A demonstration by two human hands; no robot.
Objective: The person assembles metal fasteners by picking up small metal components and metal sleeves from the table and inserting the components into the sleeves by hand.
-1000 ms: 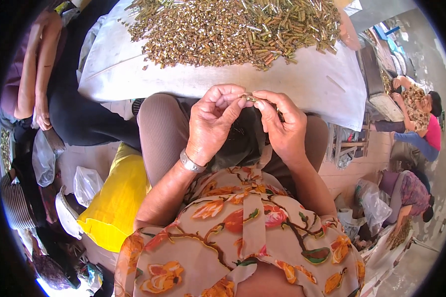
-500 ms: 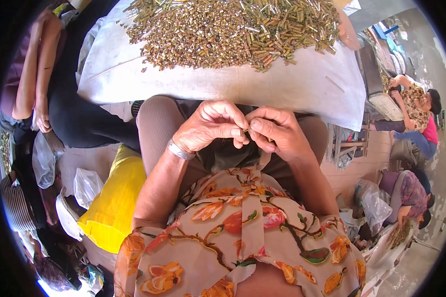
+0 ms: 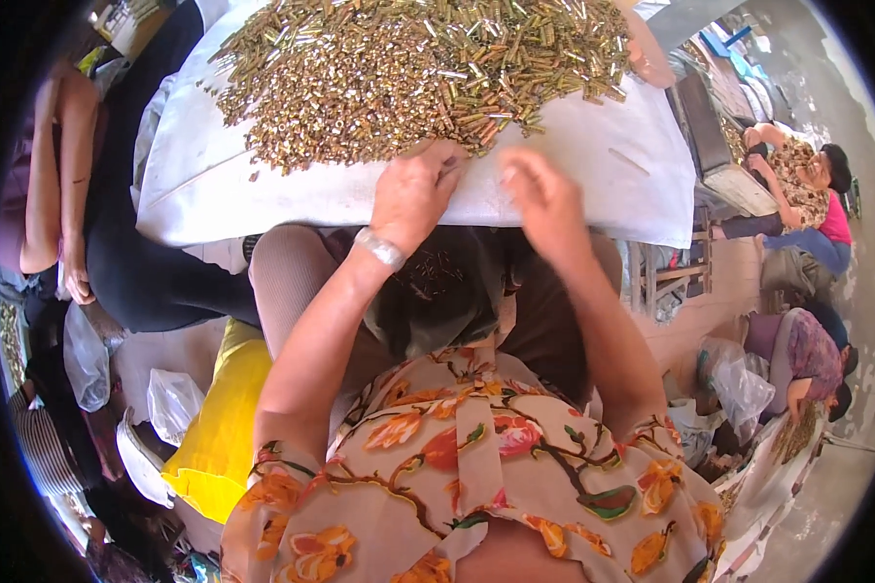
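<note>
A heap of small brass-coloured metal pieces (image 3: 360, 87) covers the far part of the white-covered table (image 3: 292, 204). Short, nut-like pieces lie on its left; longer, narrow ones lie on its right. My left hand (image 3: 413, 194) reaches to the heap's near edge, fingers curled together at the pieces; whatever they hold is hidden. Over the white cover, a short way to the right, is my right hand (image 3: 544, 199), its fingers smeared by motion. Dark material (image 3: 428, 291) rests across my lap, with a few thin bits on it.
A yellow sack (image 3: 219, 437) stands by my left leg, near a clear plastic bag (image 3: 173, 403). Another person's arms (image 3: 73, 185) are at the left. Over on the right sit co-workers (image 3: 802, 199) beside wooden furniture (image 3: 734, 185). A thin stick (image 3: 629, 161) lies on the table.
Both hands have left their meeting point above my lap and moved forward over the table, apart from each other. My left hand has reached the heap. The view has shifted slightly.
</note>
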